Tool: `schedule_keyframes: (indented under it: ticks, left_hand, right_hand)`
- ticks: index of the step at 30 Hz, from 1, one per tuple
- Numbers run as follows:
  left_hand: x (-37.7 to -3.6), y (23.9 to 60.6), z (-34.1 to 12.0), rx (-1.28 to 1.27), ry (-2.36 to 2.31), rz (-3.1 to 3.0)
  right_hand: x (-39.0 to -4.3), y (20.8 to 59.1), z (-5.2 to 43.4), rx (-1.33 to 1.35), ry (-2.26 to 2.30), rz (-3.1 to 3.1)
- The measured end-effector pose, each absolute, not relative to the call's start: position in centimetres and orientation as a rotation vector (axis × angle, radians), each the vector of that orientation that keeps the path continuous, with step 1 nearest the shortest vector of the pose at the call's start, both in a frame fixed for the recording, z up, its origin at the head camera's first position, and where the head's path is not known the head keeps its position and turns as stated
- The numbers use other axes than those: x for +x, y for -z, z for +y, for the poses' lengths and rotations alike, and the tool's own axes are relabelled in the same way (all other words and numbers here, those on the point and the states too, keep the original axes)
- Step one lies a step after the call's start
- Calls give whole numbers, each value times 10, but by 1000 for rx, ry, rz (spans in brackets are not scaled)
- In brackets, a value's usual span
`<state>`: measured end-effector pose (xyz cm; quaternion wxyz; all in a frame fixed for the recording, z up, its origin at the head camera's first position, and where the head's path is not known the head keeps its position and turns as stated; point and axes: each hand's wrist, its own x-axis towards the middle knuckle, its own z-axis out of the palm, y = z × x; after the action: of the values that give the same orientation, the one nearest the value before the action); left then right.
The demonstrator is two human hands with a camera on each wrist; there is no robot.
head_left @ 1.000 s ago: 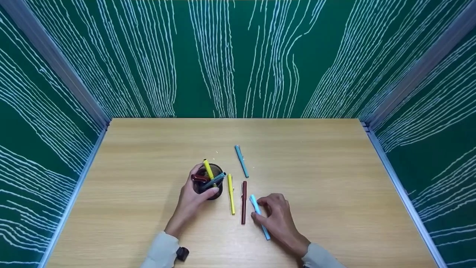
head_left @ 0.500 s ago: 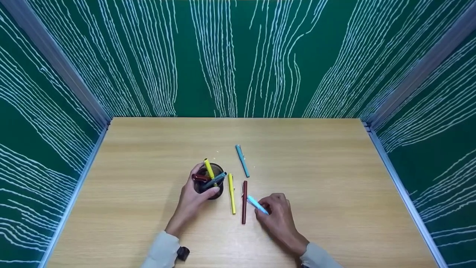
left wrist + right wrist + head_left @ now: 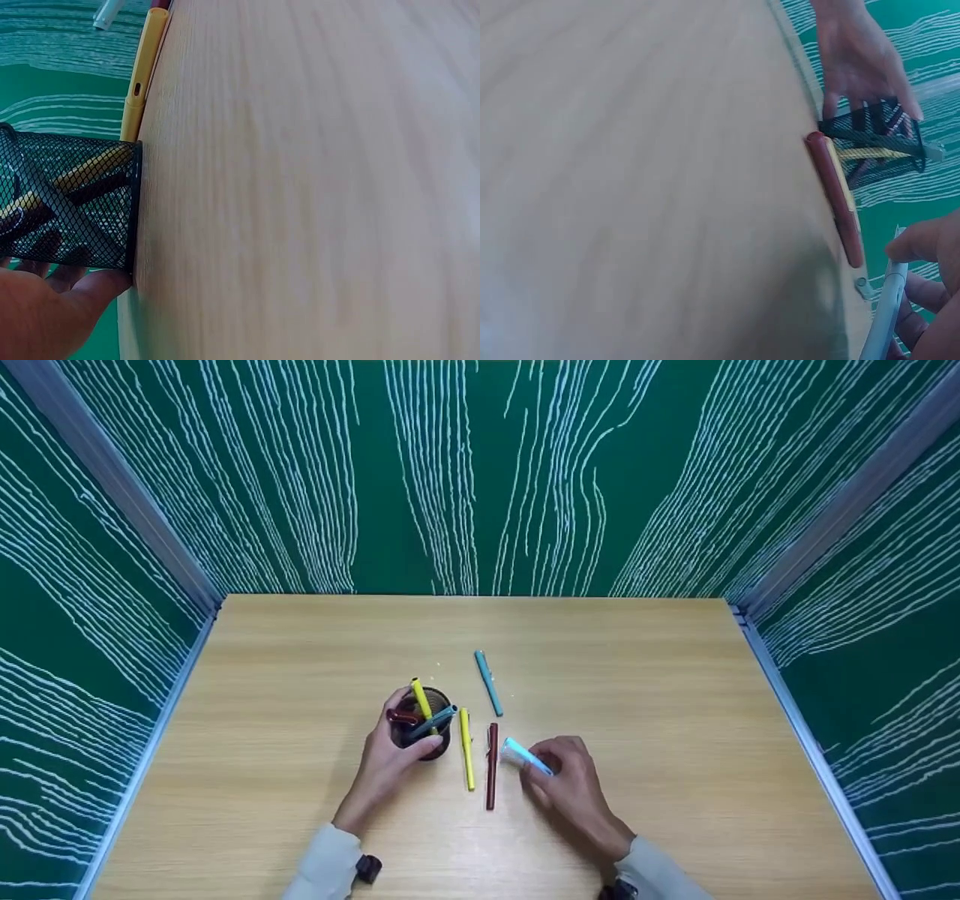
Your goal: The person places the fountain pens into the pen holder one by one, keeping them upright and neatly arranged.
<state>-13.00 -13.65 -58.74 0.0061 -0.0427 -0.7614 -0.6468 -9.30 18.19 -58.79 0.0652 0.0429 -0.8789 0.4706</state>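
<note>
My left hand (image 3: 386,761) holds a black mesh pen cup (image 3: 97,202), fingers and thumb around its side. A yellow pen (image 3: 421,699), a dark red pen (image 3: 403,718) and a teal pen (image 3: 435,721) lean inside it. My right hand (image 3: 574,780) pinches a light blue pen (image 3: 527,755) between thumb and fingers, its far end tilted up off the table. In the right wrist view, the light blue pen (image 3: 887,311) slants down from my thumb. Between the hands lie a yellow pen (image 3: 466,750) and a dark red pen (image 3: 492,769), side by side.
Another teal pen (image 3: 489,684) lies farther back on the wooden table (image 3: 637,675). Green panels (image 3: 502,472) with white wavy lines stand at the back and sides, joined by metal posts (image 3: 832,502). A few tiny white specks lie near the cup.
My right hand has picked the light blue pen up off the table and turned it, its far end now pointing up and left. My left hand stays on the cup.
</note>
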Motion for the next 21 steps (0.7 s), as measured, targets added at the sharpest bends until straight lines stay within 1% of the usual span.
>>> schedule_keyframes:
  ticks: [11, 21]
  left_hand:
    - [-128, 587, -137, -130, 2030, -2380]
    - [-130, 588, -137, -112, 2016, -2392]
  right_hand:
    - [-109, 565, 188, 54, -1506, -2562]
    - [-120, 556, 184, 145, -1524, -2495]
